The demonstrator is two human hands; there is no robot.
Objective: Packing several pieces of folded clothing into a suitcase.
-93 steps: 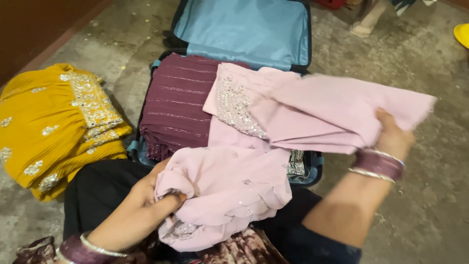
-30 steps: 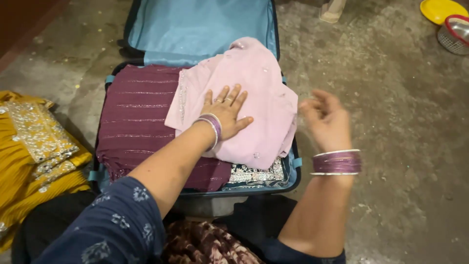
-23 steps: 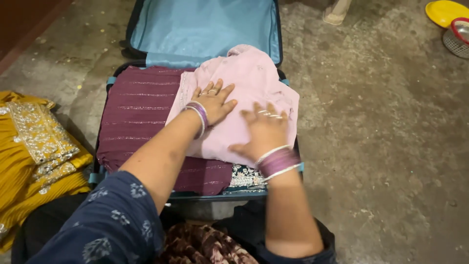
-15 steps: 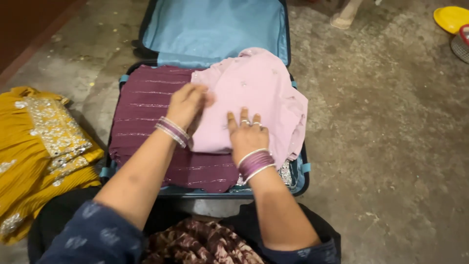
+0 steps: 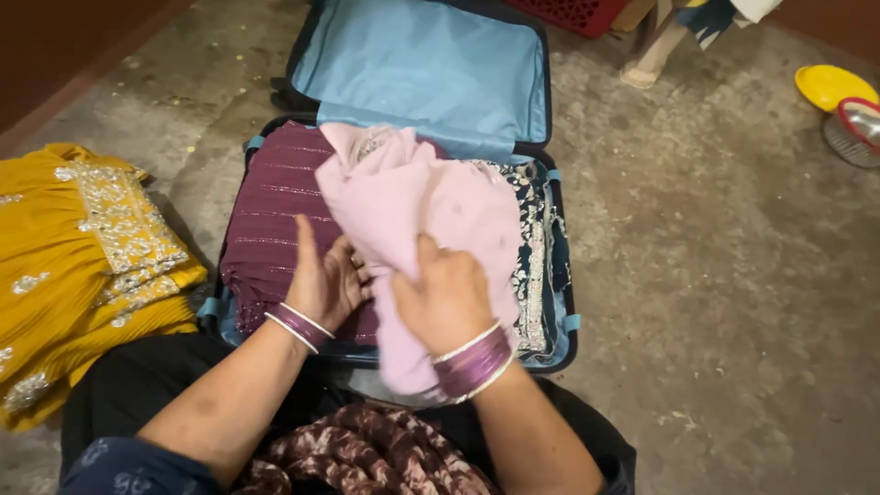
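Observation:
An open blue suitcase (image 5: 561, 275) lies on the floor in front of me, lid (image 5: 431, 69) raised at the far side. A folded maroon garment (image 5: 270, 220) fills its left half; a dark embroidered garment (image 5: 533, 247) shows on the right. My right hand (image 5: 446, 295) grips a pale pink garment (image 5: 403, 206) and lifts it off the pile, bunched and hanging toward me. My left hand (image 5: 325, 280) is under the pink cloth's left edge, fingers spread, thumb up, over the maroon garment. Both wrists wear purple bangles.
A folded yellow embroidered garment (image 5: 82, 247) lies on the concrete floor left of the suitcase. A yellow plate (image 5: 825, 84) and a wire basket (image 5: 854, 128) sit at the far right. A red crate (image 5: 573, 14) and a stool leg (image 5: 653, 50) stand behind the lid.
The pink garment lay flat under both pressing hands; now my right hand has gathered and lifted it, uncovering the dark embroidered garment. My left hand slid from the top to beneath its left edge.

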